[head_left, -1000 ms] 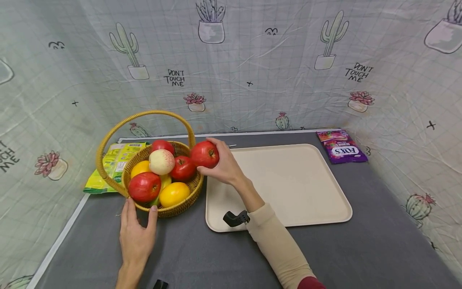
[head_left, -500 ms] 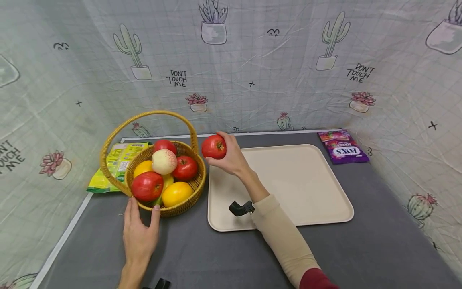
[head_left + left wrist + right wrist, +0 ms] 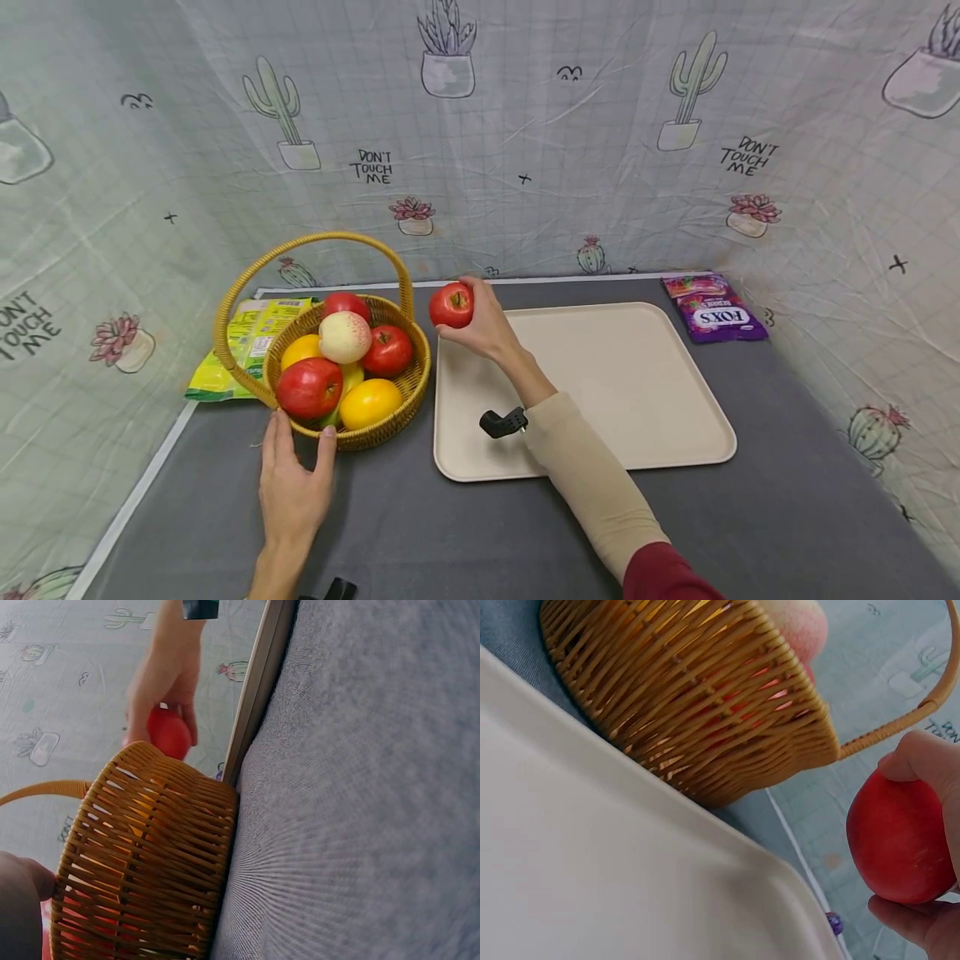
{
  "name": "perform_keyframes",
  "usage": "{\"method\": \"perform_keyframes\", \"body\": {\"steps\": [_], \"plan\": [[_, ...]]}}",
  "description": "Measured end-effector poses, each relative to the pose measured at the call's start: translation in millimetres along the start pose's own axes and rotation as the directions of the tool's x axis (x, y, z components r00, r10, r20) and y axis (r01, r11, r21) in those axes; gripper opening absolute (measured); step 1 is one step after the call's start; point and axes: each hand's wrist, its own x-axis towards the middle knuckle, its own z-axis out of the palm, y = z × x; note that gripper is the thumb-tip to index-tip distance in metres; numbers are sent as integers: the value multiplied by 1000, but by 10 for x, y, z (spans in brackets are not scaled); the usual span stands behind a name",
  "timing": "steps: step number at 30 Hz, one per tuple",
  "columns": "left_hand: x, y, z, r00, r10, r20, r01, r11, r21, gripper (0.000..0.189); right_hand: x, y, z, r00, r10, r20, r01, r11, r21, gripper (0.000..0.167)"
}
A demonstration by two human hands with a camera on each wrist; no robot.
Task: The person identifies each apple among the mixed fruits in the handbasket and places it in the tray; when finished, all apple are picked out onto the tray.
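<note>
Red round apple (image 3: 452,306) is clamped between thumb and fingers of the right hand (image 3: 487,323), held up near the far left corner of the cream rectangular tray (image 3: 600,383). Golden wicker basket (image 3: 382,435) stands just beside. Left hand (image 3: 295,492), thumb and fingers apart, touches its near rim.

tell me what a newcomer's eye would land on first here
Probably the basket of red and yellow fruit, its handle arching up, on the left of the table. Then the red apple held in the right hand, just right of the basket. The pale tray farther right may come next, a purple packet by its far right corner.
</note>
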Motion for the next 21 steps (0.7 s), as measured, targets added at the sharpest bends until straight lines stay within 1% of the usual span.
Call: {"method": "perform_keyframes", "body": {"steps": [3, 11, 21], "plan": [[0, -10, 2, 1000, -2, 3, 2, 1000, 4, 86, 6, 73, 47, 1000, 26, 17, -26, 1000, -14, 84], [-5, -2, -1, 1000, -13, 17, 13, 1000, 0, 88, -6, 245, 115, 993, 111, 32, -110, 993, -45, 85], [3, -3, -5, 1000, -13, 17, 13, 1000, 5, 88, -11, 297, 136, 986, 157, 57, -151, 985, -87, 81]]}}
